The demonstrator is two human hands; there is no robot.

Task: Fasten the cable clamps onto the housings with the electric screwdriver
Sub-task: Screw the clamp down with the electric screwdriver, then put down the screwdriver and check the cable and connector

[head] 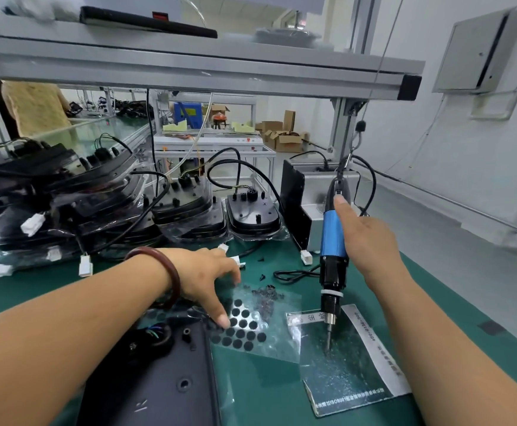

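- The fingers of the right hand [371, 241] are clamped round the blue barrel of the electric screwdriver [332, 250], with the index finger straight up the grip.
- The screwdriver's axis is near vertical, with the bit down in a clear bag [343, 373] of small glinting parts.
- The fingers of the left hand [208, 278] are spread and hold nothing; the thumb touches a sheet of black round pads [244, 332].
- A black housing [165, 382] lies flat under the left forearm.

bright, even light; soft shadows; bag glare; edges warped; top-left blurred

Left hand [208, 272]: dark reddish-brown bangle [174, 273] at wrist (smooth, glossy); forearms bare.
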